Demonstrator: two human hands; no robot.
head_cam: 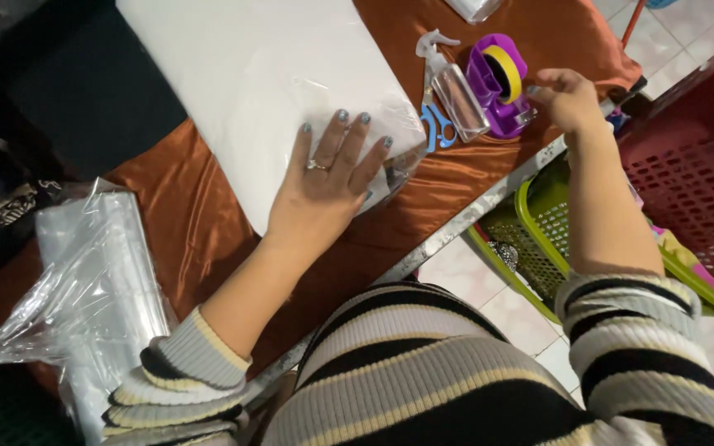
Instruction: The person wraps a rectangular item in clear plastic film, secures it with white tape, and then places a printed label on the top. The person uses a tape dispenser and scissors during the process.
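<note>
Left hand (324, 186) lies flat, fingers spread, palm down on a clear plastic bag (378, 136) that covers the near corner of a large flat white sheet (258, 74); nothing is gripped, the grip is apart and only pressing. A ring sits on one finger.

Landmark: the white sheet, lying on a desk draped with shiny rust-orange satin cloth (192, 223).

Right of the sheet, just beside its edge, stand a small clear plastic spray bottle with a white trigger top (456, 87) and blue-handled scissors (435, 124), the scissors partly under the bottle. Further right of the sheet, touching the bottle, is a purple plastic tape dispenser holding a yellow tape roll (502, 83).

Right hand (564, 97) is at the dispenser's far right end, fingertips pinched together near its cutter; cannot tell if tape is between them.

Left of the sheet, well apart, a stack of crinkled clear plastic bags (92, 281) rests at the desk's near-left end.

Below and right of the sheet, off the desk, sit a lime-green mesh basket (539, 223) and a red plastic crate (687, 173) on tiled floor.
</note>
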